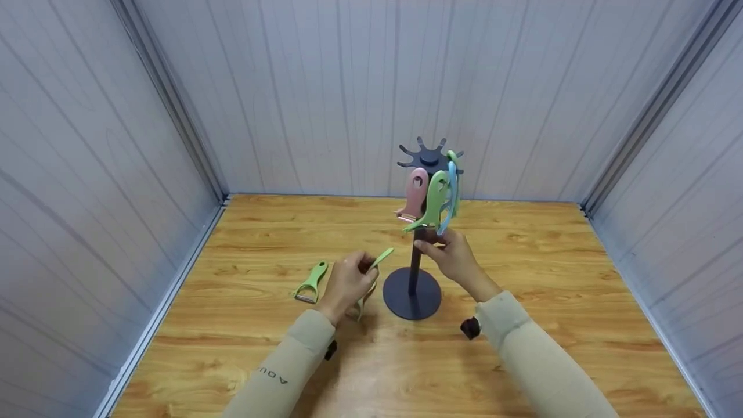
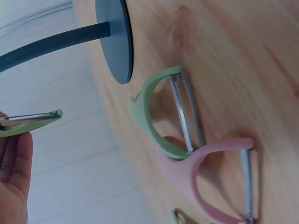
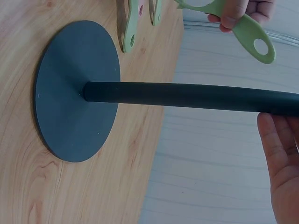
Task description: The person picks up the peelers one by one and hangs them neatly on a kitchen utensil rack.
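Note:
My left hand [image 1: 347,283] pinches a light green peeler [image 1: 382,257] left of the dark rack; in the right wrist view the handle [image 3: 252,37] shows an oval hole at its end. My right hand [image 1: 457,259] holds the upright pole [image 1: 414,270] of the rack just below the hanging peelers. On the rack's slotted top [image 1: 428,158] hang a pink peeler [image 1: 416,194], a green peeler [image 1: 436,200], a blue peeler [image 1: 452,188] and another green one partly hidden behind it.
Beside the left hand lies a green peeler [image 1: 314,277] on the wooden table [image 1: 255,244]. A further green peeler [image 2: 144,107] and a pink peeler [image 2: 189,170] touch in the left wrist view. The rack's round base [image 1: 400,305] stands on the table; pale panels [image 1: 290,104] enclose it.

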Tool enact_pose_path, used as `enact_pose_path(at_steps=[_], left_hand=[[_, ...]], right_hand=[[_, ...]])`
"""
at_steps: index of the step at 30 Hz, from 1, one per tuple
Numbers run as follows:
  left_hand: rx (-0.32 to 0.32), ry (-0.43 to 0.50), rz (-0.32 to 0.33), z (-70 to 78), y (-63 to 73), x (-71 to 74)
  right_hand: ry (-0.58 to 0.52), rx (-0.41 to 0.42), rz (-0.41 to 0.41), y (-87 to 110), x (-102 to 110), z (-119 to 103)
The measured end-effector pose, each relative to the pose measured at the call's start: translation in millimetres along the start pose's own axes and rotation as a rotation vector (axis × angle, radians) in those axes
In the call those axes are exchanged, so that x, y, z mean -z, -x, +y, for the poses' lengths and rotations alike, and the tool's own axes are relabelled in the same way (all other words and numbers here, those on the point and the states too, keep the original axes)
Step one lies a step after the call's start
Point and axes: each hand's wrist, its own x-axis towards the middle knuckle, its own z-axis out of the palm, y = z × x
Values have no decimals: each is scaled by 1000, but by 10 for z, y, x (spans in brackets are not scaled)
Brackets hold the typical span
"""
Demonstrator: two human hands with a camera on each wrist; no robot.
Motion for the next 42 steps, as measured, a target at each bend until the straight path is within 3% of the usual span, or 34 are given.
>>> enact_pose_path(at_steps=[7,11,20,33,42], left_hand=[[-175,-57,123,45,-48,50],[-241,-82,171,81,-100,97],[-296,-81,253,174,-264,269],[-373,-104,318,360,-440,485],[-413,-65,363,523,-582,628]], right_hand=[[4,8,-11,-10,4,5],[6,7,-6,-5,3,13],[13,-3,0,1,4,4],[26,11,8,2,-3,33],[0,4,9,6,-8,29]])
